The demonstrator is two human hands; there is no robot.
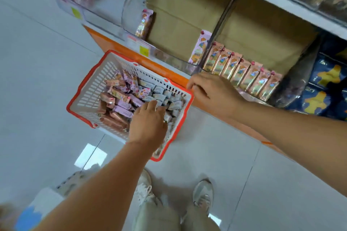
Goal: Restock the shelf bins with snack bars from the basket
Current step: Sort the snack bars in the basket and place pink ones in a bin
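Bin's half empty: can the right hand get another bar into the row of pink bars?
Probably yes. The right hand hangs just beside the row of pink bars, nothing between them, though it looks empty; the left hand is in the basket.

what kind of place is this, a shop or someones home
Most likely a small shop or convenience store. Rows of identical pink snack bars stand in clear-fronted shelf bins, price tags line the shelf edge, and a red-rimmed basket of wrapped bars sits on the tiled floor.
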